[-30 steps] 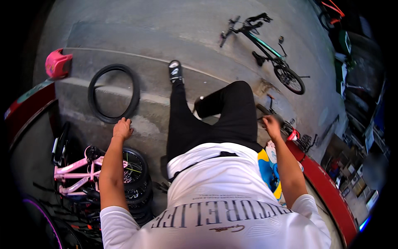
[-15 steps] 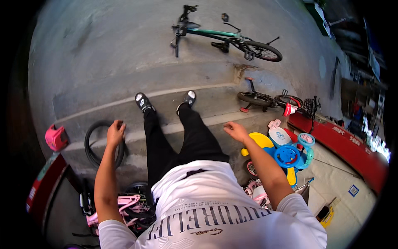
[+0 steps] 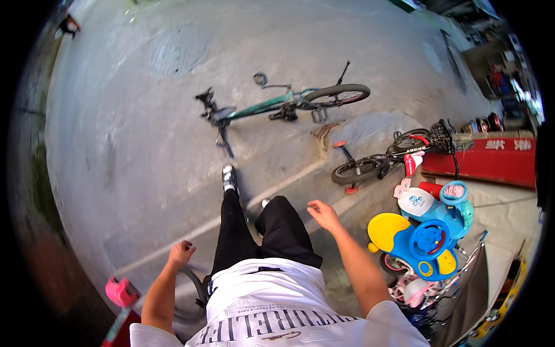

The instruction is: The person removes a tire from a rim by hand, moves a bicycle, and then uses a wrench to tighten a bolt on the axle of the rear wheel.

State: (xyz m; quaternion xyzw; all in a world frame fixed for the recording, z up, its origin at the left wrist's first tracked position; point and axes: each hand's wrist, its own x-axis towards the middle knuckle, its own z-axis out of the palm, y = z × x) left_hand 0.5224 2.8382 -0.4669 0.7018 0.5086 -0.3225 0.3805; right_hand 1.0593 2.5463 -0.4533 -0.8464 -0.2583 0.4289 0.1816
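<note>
My left hand (image 3: 182,253) hangs with loosely bent fingers and holds nothing. Beside and below it, a dark bicycle tyre (image 3: 196,283) is partly hidden by my arm and shirt. My right hand (image 3: 324,215) is also free, its fingers slightly bent and apart from everything. Ahead of me a green-framed bicycle (image 3: 260,109) lies on its side on the concrete. One wheel shows at its right end, and a bare fork at its left. Nearer to my right hand, a black child's bicycle (image 3: 376,163) with red training wheels lies tipped over.
Right of me stand a blue and yellow ride-on toy (image 3: 404,237) and a light-blue one (image 3: 419,201), with a red board (image 3: 491,159) behind. A pink plastic object (image 3: 120,292) sits at left. Concrete steps (image 3: 283,184) run beneath my feet.
I have stepped up and forward, one foot now on the upper concrete near the green bicycle. The tyre and pink object sit lower in view. Both hands stay free.
</note>
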